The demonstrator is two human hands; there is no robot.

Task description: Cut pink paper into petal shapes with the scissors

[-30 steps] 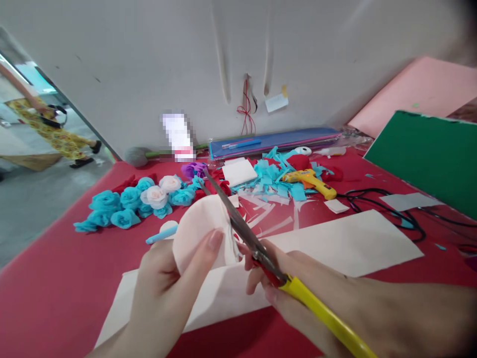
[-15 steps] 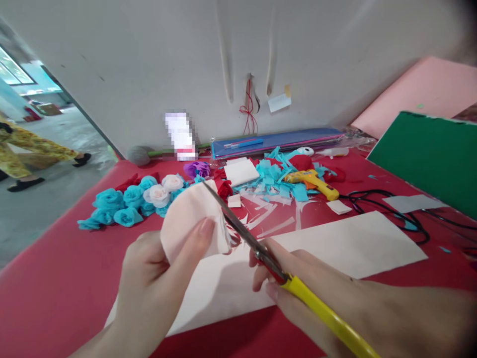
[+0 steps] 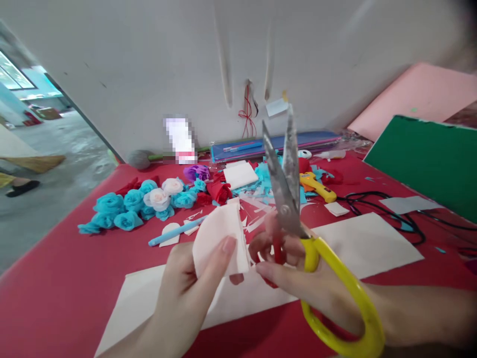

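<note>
Pinched between thumb and fingers of my left hand (image 3: 190, 283) is a stack of white paper (image 3: 216, 233), rounded on its left side and straight on its right. My right hand (image 3: 313, 283) holds scissors (image 3: 288, 199) with yellow handles. Their blades point up, slightly apart, and stand clear of the paper. Beneath both hands lies a long white paper strip (image 3: 365, 243) on the red tabletop (image 3: 67, 268). A light blue stick or pen (image 3: 175, 231) rests on small white pieces left of the stack.
Blue paper roses (image 3: 108, 204), white roses (image 3: 158, 196) and a purple one (image 3: 197, 172) sit at the left. Behind my right hand are paper scraps, a yellow glue gun (image 3: 316, 186) and black cables (image 3: 372, 196). A green board (image 3: 428, 164) leans right; a person's foot (image 3: 24, 188) shows far left.
The scissors have come away from the paper's edge and swung upright, blades parting. My left hand has shifted right with the stack, uncovering the blue stick. The person at far left has moved mostly out of view.
</note>
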